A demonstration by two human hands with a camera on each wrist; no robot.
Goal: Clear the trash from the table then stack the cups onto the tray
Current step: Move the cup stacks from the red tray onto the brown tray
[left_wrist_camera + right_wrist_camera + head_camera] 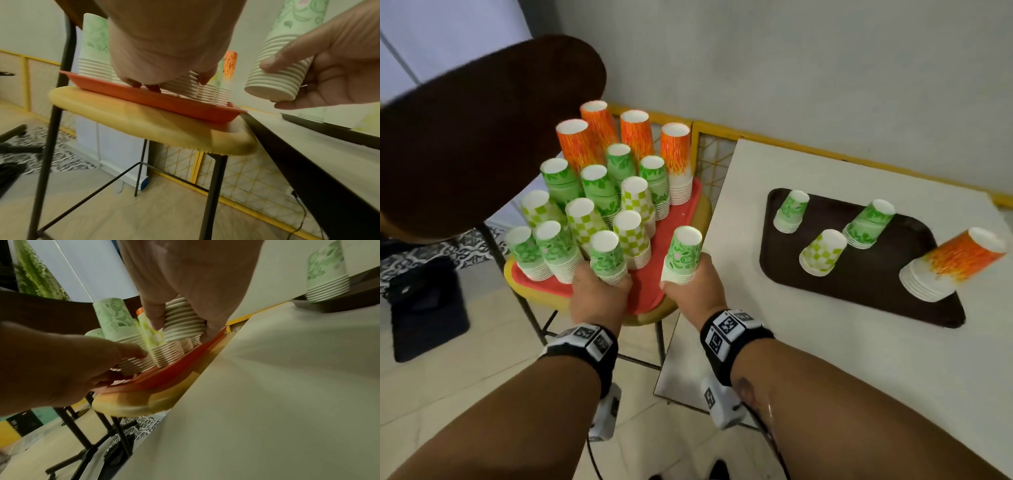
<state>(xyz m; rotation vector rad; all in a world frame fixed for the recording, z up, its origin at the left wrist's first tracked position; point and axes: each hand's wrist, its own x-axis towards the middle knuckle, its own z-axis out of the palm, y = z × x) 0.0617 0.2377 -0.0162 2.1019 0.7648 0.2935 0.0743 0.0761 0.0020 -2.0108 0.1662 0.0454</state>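
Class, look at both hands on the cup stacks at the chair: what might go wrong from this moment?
1. The right hand holds its cup stack clear of the red tray, gripped only near the base; the tall stack may tip or separate.
2. The left hand grips a stack among crowded neighbours; lifting could topple them.
3. The red tray overhangs the chair seat, so it may slide.

Yellow-seated chair (690,219), black bag (424,308)
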